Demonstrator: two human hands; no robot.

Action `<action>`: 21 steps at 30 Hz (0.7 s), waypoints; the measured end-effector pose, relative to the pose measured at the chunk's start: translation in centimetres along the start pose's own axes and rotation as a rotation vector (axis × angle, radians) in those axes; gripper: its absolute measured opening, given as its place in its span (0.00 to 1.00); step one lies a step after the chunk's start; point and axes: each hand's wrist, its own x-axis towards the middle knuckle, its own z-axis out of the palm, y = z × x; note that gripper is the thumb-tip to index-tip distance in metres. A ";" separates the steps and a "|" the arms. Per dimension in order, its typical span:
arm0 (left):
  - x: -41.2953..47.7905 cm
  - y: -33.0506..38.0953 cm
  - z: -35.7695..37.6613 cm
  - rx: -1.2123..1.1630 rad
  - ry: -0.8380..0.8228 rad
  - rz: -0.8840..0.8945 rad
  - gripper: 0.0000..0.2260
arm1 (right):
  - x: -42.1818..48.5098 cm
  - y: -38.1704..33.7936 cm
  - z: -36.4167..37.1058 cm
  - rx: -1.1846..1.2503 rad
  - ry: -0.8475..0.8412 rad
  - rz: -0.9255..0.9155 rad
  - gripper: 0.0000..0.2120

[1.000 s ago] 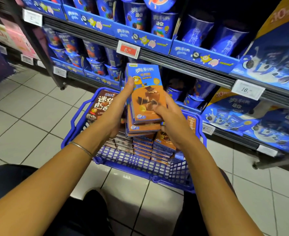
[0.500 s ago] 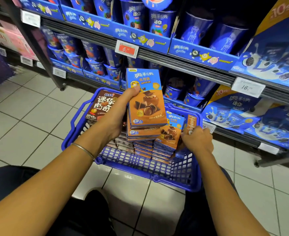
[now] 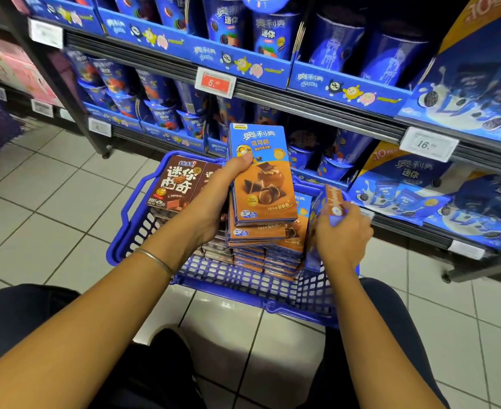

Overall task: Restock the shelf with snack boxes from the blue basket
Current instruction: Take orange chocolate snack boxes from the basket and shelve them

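Brown boxes (image 3: 172, 184) lie at the left of the blue basket (image 3: 272, 290), which sits on the floor (image 3: 51, 202) before the shelf (image 3: 317, 104). The left hand (image 3: 213, 199) grips a small stack (image 3: 262, 184) of blue-and-orange boxes (thumb across the top face) above a pile (image 3: 275, 255) of the same in the basket. At the right, the right hand (image 3: 342, 234) pinches one box (image 3: 333, 199) turned on edge, by the basket's right wall.
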 end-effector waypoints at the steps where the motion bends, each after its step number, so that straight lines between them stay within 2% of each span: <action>1: 0.1 0.0 0.0 0.000 0.000 0.003 0.20 | 0.2 -0.8 -0.7 0.100 0.060 -0.006 0.22; 3: 0.3 0.1 -0.1 -0.021 0.001 0.005 0.19 | 0.4 -2.6 -2.4 0.346 0.139 -0.030 0.20; 5: 0.5 0.2 -0.3 -0.057 -0.003 0.009 0.18 | 0.5 -5.0 -4.1 0.647 0.115 0.029 0.19; 7: 0.8 0.2 -0.5 -0.096 -0.013 0.005 0.17 | 0.1 -7.3 -5.5 0.952 -0.042 0.104 0.20; 9: 0.9 0.2 -0.6 -0.115 -0.011 -0.009 0.17 | -0.7 -9.1 -5.7 1.140 -0.246 0.127 0.17; 12: 1.5 -0.3 -1.1 -0.123 -0.003 -0.015 0.16 | -2.6 -11.2 -4.7 1.097 -0.419 0.090 0.16; 15: 2.3 -0.9 -1.9 -0.166 0.001 -0.012 0.24 | -3.7 -12.1 -3.4 1.057 -0.536 0.097 0.14; 19: 3.1 -1.0 -3.1 -0.204 0.024 -0.035 0.31 | -2.9 -12.4 -2.1 1.094 -0.755 0.183 0.16; 21: 3.6 -1.1 -3.7 -0.236 0.023 -0.025 0.29 | -2.3 -12.7 -1.4 1.114 -0.866 0.228 0.17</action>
